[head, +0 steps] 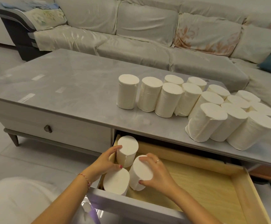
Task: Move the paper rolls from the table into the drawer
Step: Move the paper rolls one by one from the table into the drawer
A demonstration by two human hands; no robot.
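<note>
The wooden drawer (212,183) stands pulled out below the grey table (67,88). Three white paper rolls stand upright in its left end. My left hand (104,164) grips the back roll (127,150) by its side. My right hand (155,173) wraps around the tilted middle roll (141,172). A third roll (116,181) stands at the front left corner, touched by neither hand. Several more paper rolls (196,104) stand packed together on the table's right half.
A covered sofa (139,33) runs behind the table. A shut drawer with a dark knob (48,128) is at the left. The open drawer's right part shows bare wood. My knee in pale cloth (15,201) fills the lower left corner.
</note>
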